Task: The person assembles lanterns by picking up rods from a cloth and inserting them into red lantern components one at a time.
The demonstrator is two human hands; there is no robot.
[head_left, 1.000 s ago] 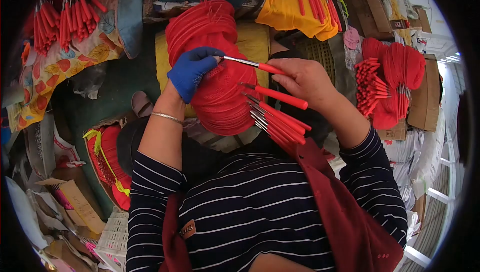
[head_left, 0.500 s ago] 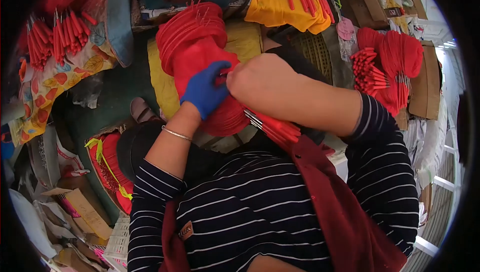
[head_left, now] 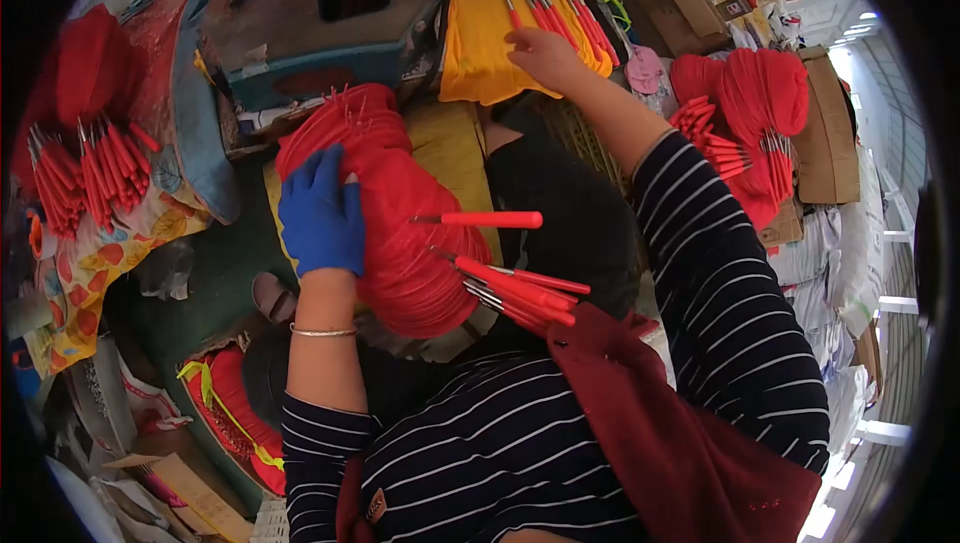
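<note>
My left hand [head_left: 323, 215], in a blue glove, lies on the side of a tall stack of red mesh [head_left: 410, 208], fingers apart. Several red-handled tools [head_left: 515, 293] with metal shafts stick out of the stack's right side, and one more [head_left: 490, 219] juts out above them. Up and to the right, my right hand [head_left: 545, 55] is over a yellow cloth [head_left: 478, 48], its fingers partly extended with nothing visible in them. Just beyond its fingertips are more red-handled tools [head_left: 548, 13] lying on the cloth.
A blue-edged box [head_left: 300, 78] stands beyond the stack. Bunches of red-handled tools [head_left: 105, 163] lie at the left on patterned cloth. Red mesh bundles [head_left: 765, 93] and a cardboard box [head_left: 828, 133] are at the right. Another red bundle [head_left: 225, 413] sits at the lower left.
My right hand has left the mesh stack and moved up and right to the yellow cloth. My left hand has shifted to the stack's left side, its fingers now spread. The view has tilted up.
</note>
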